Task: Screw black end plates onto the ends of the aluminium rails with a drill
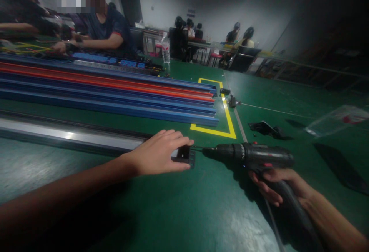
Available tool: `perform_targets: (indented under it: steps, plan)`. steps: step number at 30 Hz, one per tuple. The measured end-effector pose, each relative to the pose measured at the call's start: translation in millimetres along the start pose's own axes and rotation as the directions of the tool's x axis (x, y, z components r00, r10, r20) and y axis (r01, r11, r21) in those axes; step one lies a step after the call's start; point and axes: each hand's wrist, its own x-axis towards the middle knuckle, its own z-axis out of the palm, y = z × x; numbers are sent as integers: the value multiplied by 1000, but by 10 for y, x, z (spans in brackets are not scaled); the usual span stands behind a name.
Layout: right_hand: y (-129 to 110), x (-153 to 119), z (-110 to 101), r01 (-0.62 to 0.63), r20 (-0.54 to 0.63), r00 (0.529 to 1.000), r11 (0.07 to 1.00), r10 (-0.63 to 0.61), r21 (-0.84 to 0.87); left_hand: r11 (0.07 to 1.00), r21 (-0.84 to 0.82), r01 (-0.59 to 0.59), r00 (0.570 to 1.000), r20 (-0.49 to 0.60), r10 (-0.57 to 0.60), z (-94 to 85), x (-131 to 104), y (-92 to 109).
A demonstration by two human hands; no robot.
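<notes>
My left hand is closed round the right end of a long silver and black metal profile. At that end sits a black end cap, with my thumb and fingers against it. In my right hand is a black power drill, held by its handle and pointing left. Its thin bit reaches to the end cap; whether the tip touches a screw is too small to tell.
Blue and orange profiles lie behind on the green table, near yellow tape. Small black parts and a plastic bottle lie at right. Another bottle stands at the back. Across the table is a co-worker.
</notes>
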Motion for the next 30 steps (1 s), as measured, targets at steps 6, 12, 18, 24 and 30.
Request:
perform_targets:
  steps: [6, 12, 18, 24, 30]
  plan:
    - [-15, 12, -1, -5, 18, 1000, 1000, 5, -10, 1000, -2, -1, 1000, -5, 1, 11, -11, 0]
    - [-4, -15, -2, 4, 39, 999, 1000, -4, -15, 1000, 3, 6, 1000, 5, -6, 5, -7, -2]
    - [-9, -7, 26, 1, 7, 1000, 1000, -1, -26, 1000, -1, 0, 1000, 5, 0, 4, -6, -2]
    - [-7, -9, 29, -15, -16, 1000, 1000, 15, -15, 1000, 2, -4, 1000, -5, 4, 8, -4, 2]
    - [3, -7, 31, -14, -4, 1000, 1000, 14, 4, 1000, 3, -2, 1000, 0, 2, 1, -4, 4]
